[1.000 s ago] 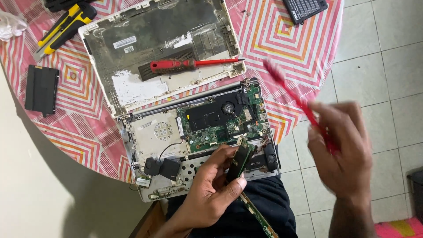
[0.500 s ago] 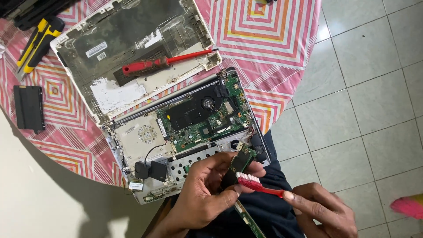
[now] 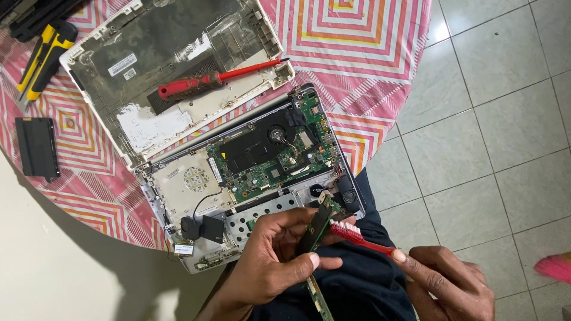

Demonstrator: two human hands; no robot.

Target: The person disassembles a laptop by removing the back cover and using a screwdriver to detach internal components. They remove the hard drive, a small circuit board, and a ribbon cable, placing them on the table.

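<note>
My left hand (image 3: 270, 258) grips a narrow green circuit board (image 3: 317, 229) upright over my lap, just below the opened laptop base (image 3: 250, 178). My right hand (image 3: 446, 285) holds a red toothbrush (image 3: 357, 236), and its white bristles touch the upper part of the board. The laptop's motherboard (image 3: 267, 154) with its fan lies exposed. The detached white bottom cover (image 3: 172, 77) lies behind it, and a red-handled screwdriver (image 3: 208, 80) rests on it.
A round table with a pink striped cloth (image 3: 357, 35) carries the laptop parts. A yellow and black tool (image 3: 38, 59) and a small black rectangular part (image 3: 37, 147) lie at the left. Tiled floor (image 3: 493, 119) spreads to the right, with something pink (image 3: 553, 267) at its edge.
My right hand came down from the right with the red toothbrush and set its bristles against the circuit board. My left hand kept hold of the board.
</note>
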